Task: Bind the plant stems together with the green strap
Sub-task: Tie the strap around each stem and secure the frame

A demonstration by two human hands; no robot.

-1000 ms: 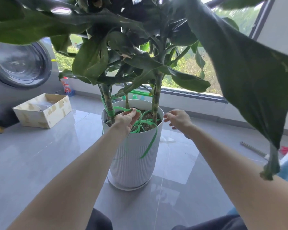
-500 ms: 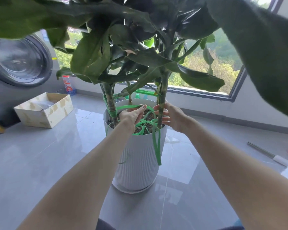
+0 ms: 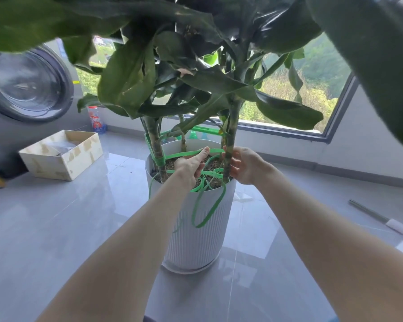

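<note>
Green strap (image 3: 186, 155) runs from the wrapped stem (image 3: 157, 147) to the left hand (image 3: 188, 165), whose grip pinches it. The right hand (image 3: 243, 165) clasps the next stem (image 3: 231, 133), which likely gets wrapped next.

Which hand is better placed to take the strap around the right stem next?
Probably the right hand: it holds that stem, where the strap arrives. The left hand pinches the strap short of it.

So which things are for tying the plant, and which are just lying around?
In use: flat green plastic strap, striped green plant stems, white ribbed pot, left hand, right hand.
Lying about: pale open box, red-labelled bottle, thin grey rod, washing machine.
</note>
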